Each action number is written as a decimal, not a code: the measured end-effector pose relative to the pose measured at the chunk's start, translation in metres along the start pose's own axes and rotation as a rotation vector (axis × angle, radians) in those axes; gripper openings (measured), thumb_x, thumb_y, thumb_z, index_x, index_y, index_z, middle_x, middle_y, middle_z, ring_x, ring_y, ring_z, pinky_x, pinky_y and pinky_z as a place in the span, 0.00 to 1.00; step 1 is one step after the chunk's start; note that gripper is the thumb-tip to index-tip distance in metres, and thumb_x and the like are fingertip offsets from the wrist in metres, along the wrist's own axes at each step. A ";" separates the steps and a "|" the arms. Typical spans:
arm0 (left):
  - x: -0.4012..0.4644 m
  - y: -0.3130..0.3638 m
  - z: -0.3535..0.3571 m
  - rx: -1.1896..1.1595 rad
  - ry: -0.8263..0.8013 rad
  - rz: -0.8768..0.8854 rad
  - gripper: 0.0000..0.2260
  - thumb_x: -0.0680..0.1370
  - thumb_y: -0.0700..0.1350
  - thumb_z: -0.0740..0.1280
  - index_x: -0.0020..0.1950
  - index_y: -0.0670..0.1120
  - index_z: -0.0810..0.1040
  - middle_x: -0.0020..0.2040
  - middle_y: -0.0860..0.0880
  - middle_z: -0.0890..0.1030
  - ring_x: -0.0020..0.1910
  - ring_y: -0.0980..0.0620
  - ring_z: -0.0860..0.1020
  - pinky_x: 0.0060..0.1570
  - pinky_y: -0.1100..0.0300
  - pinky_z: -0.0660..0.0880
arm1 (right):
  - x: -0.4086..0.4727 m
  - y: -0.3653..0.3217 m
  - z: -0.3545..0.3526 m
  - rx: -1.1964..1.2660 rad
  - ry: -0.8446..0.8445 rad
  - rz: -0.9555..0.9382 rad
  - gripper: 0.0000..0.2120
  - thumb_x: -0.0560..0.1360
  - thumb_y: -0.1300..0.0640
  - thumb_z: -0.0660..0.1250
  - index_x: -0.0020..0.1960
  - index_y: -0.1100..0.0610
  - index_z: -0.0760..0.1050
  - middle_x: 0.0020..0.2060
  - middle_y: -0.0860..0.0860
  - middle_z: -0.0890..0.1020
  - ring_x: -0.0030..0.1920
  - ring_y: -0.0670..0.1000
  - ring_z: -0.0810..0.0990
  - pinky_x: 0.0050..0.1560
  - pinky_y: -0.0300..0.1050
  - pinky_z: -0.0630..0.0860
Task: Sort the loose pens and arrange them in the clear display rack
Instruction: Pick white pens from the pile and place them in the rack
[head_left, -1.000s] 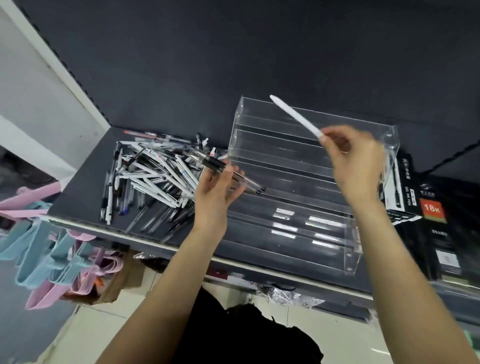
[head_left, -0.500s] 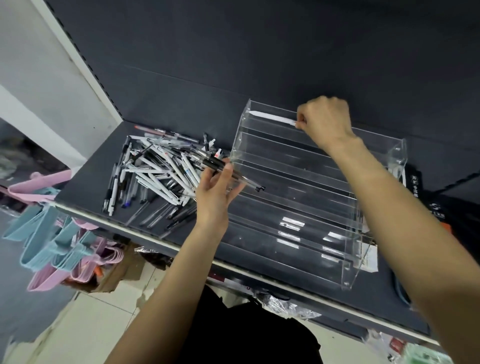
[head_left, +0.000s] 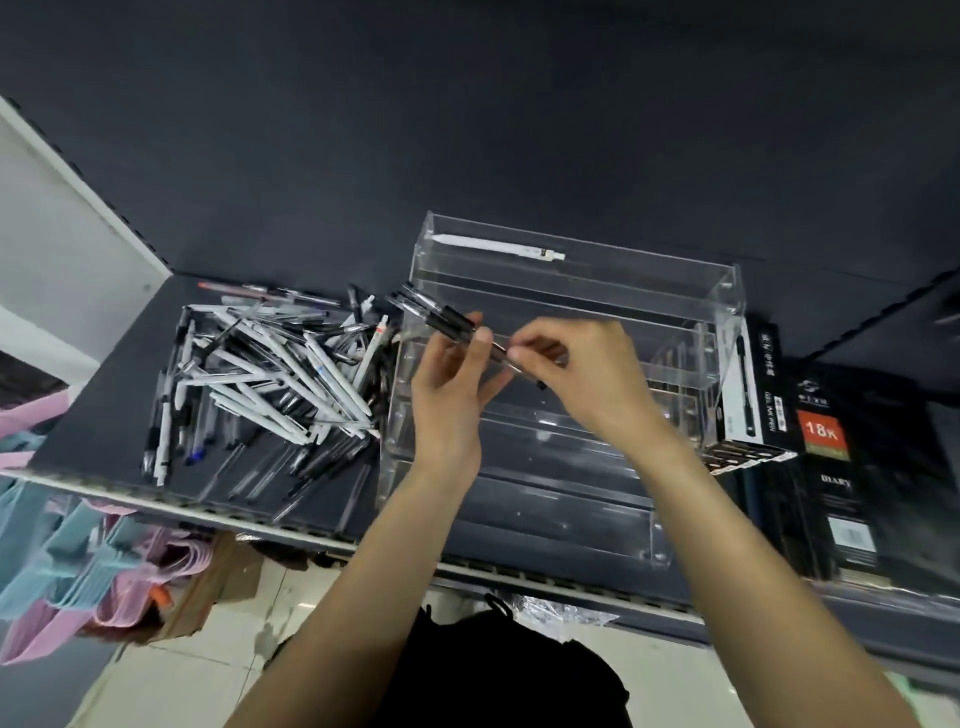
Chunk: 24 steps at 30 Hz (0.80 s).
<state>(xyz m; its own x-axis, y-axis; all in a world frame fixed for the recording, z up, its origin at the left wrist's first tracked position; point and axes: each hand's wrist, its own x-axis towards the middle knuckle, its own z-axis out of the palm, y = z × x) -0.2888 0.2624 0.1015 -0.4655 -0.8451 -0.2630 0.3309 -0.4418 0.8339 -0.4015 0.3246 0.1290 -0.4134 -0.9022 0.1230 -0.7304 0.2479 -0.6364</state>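
1. The left hand holds a small bunch of black-capped pens. Its fingers and thumb curl round the bunch.
2. The bunch is long and thin. It slants from up on the left, by the rack's left wall, down to the right.
3. The right hand is just beside the left hand, on its right. Its thumb and first finger pinch the low right end of one pen in the bunch.
4. So the pen lies to the left of the right fingertips. I think it must slide out to the right, along its own length.
5. Both hands are over the clear display rack, near its middle rows.
6. One white pen lies flat in the top row, pointing left to right.
7. The pile of loose pens lies on the dark shelf, just left of the rack.
8. I think most of the sorting is not yet done.
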 end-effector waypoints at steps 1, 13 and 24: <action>-0.002 -0.003 0.004 0.002 -0.013 -0.011 0.06 0.79 0.41 0.64 0.55 0.47 0.78 0.46 0.48 0.81 0.51 0.48 0.81 0.48 0.59 0.79 | -0.002 0.004 -0.005 0.042 -0.014 0.014 0.07 0.73 0.52 0.71 0.50 0.51 0.82 0.42 0.45 0.85 0.43 0.44 0.82 0.49 0.47 0.79; 0.004 -0.013 0.029 0.174 -0.093 -0.064 0.08 0.78 0.41 0.66 0.57 0.47 0.78 0.36 0.51 0.73 0.36 0.59 0.76 0.44 0.66 0.78 | 0.018 0.100 -0.108 -0.602 0.215 0.024 0.05 0.75 0.56 0.69 0.48 0.56 0.82 0.44 0.51 0.83 0.44 0.56 0.81 0.51 0.50 0.72; 0.011 -0.020 0.033 0.211 -0.032 -0.053 0.08 0.78 0.40 0.66 0.57 0.44 0.77 0.40 0.52 0.78 0.39 0.61 0.80 0.41 0.68 0.76 | 0.051 0.102 -0.093 -0.927 0.000 0.092 0.08 0.78 0.56 0.63 0.50 0.56 0.81 0.47 0.55 0.82 0.48 0.61 0.80 0.40 0.45 0.65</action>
<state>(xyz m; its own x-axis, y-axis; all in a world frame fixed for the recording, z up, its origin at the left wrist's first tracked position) -0.3277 0.2714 0.0980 -0.5044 -0.8111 -0.2962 0.1282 -0.4096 0.9032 -0.5481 0.3366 0.1410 -0.4913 -0.8650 0.1018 -0.8373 0.5013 0.2185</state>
